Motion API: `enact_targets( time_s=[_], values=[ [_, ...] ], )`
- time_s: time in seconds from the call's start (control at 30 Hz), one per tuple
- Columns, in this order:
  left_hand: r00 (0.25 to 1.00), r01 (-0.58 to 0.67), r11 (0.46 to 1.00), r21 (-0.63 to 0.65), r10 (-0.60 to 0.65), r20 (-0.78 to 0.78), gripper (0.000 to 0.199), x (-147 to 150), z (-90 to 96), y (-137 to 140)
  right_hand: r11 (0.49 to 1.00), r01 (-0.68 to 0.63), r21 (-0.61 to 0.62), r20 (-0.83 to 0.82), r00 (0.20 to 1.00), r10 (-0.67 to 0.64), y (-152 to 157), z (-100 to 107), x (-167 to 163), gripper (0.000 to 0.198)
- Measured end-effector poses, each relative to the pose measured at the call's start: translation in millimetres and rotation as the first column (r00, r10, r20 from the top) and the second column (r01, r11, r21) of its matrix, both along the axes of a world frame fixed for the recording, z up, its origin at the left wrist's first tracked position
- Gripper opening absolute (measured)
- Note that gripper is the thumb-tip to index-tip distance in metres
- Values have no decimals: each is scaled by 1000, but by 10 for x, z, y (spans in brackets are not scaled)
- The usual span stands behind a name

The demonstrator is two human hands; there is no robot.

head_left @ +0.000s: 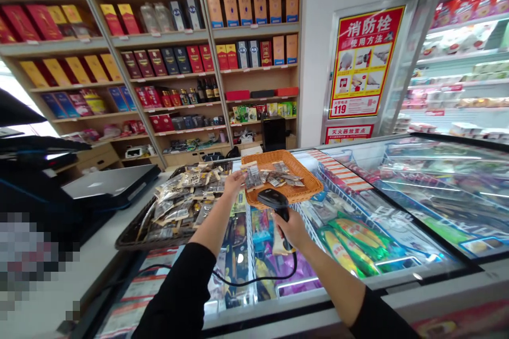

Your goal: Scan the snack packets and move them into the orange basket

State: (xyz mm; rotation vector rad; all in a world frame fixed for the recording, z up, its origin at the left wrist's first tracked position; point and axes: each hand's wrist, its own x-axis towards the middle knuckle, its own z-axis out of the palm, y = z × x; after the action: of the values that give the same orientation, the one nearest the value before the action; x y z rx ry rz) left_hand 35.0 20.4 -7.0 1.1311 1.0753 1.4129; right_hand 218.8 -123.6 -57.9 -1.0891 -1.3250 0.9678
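My right hand (292,228) is wrapped round the handle of a black barcode scanner (274,199), whose head points left and away from me. A cable hangs from its grip. In my left hand (234,184) a small clear snack packet (253,176) is pinched by its edge, over the left side of an orange wicker basket (314,185). Several similar packets (283,176) lie in that basket. Left of my left hand, a dark brown woven tray (135,230) is heaped with more packets (183,196).
Both containers stand on a glass-topped chest freezer (382,291) filled with packaged food. A counter scale (123,185) and dark equipment (32,169) stand at left. Shelves (159,37) of boxes and bottles line the back wall, beside a red-and-yellow fire hydrant poster (363,61).
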Motion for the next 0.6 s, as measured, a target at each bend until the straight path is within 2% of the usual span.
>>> enact_targets(
  time_s=[0.27,0.6],
  values=[
    [999,53,998,-16,-53,-9,58,29,-11,-10,998,54,35,130,990,-58,-17,8,4,25],
    [999,24,1000,-13,-24,21,57,23,-9,-11,997,69,28,148,986,-73,27,-45,-12,27]
  ],
)
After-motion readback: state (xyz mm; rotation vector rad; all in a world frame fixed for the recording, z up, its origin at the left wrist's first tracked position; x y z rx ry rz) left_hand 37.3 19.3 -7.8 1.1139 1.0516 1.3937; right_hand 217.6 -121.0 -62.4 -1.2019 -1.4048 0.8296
